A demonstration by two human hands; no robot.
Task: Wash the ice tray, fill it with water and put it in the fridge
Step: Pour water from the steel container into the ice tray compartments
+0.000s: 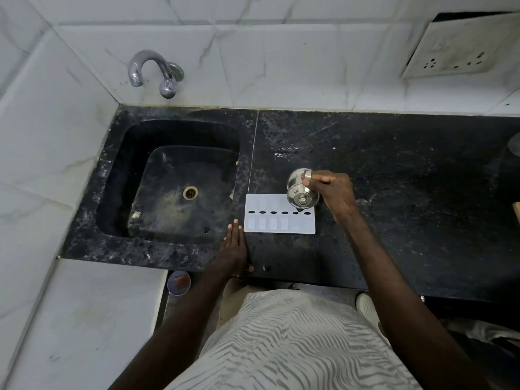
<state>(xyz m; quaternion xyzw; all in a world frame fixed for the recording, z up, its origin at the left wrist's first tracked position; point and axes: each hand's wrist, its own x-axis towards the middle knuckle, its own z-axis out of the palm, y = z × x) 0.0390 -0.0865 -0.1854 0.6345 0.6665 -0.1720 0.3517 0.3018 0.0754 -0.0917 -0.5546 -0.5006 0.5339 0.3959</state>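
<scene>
Curled fingers and thumb of the right hand (334, 192) grip a small steel vessel (299, 190), holding it tipped over above the counter (394, 178). Directly beneath and slightly in front of that grip lies the white ice tray (270, 223), flat on the counter just right of the sink (135, 153) and closer to the counter's front edge than to the wall. The vessel overlaps the tray's far right corner; whether the two touch I cannot tell. A line of dark oval holes divides the tray's two rows of compartments. The left hand (233, 246) rests flat on the counter with straight fingers, holding nothing, its fingertips just beside the tray's near left corner. A chrome tap (153, 70) juts from the tiled wall behind the sink.
</scene>
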